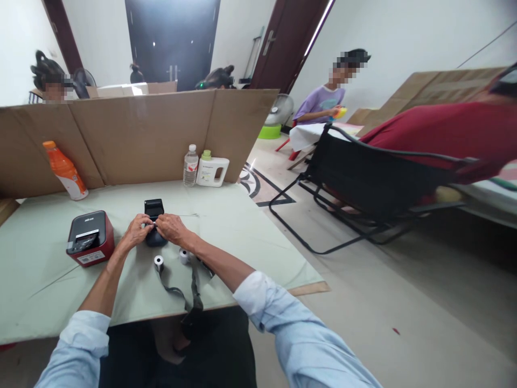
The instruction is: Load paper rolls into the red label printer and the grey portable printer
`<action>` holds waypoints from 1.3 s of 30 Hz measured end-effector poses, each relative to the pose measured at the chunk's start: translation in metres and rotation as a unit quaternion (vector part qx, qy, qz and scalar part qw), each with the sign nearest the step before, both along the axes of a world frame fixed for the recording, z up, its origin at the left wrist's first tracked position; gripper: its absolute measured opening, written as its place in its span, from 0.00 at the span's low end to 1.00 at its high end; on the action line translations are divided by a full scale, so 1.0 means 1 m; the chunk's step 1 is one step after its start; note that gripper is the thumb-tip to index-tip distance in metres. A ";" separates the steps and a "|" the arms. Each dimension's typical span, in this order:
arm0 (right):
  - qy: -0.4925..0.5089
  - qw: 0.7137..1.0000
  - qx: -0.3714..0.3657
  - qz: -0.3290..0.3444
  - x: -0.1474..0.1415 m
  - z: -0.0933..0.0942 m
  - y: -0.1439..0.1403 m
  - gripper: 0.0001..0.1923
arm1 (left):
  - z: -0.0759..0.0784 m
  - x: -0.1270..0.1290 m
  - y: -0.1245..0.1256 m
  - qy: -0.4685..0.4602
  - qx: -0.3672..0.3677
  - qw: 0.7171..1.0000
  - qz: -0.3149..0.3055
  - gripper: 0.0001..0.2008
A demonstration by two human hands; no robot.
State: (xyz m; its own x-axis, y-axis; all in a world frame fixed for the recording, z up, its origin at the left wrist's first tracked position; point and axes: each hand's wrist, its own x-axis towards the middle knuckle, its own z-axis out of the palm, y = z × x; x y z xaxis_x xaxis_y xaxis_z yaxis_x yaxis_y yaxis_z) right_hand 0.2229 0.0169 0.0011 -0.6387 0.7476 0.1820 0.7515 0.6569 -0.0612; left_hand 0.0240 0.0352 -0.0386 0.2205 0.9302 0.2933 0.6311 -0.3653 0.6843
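Both hands, left [135, 230] and right [172, 226], grip pinching small black printer [154, 215] on counter [242, 237]; no label text legible.

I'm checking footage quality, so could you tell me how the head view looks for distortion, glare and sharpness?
Head view: wide-angle bending tilts the walls and orange bottle; soft even light, no harsh glare; both hands, left hand and right hand, on the small black printer, appear reasonably sharp.

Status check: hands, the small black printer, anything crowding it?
Both hands, left and right, on the small black printer, lid up. Two paper rolls close in front. Red printer off left, apart.
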 end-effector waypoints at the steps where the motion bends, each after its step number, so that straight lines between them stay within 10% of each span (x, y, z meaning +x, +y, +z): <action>1: -0.002 1.000 -0.001 0.001 0.000 0.001 0.000 0.13 | 0.000 0.000 0.000 0.002 0.000 1.000 -0.002 0.05; 39: 0.061 0.997 0.033 0.033 0.004 -0.021 -0.003 0.11 | 0.005 -0.007 -0.018 0.041 0.014 0.998 -0.047 0.10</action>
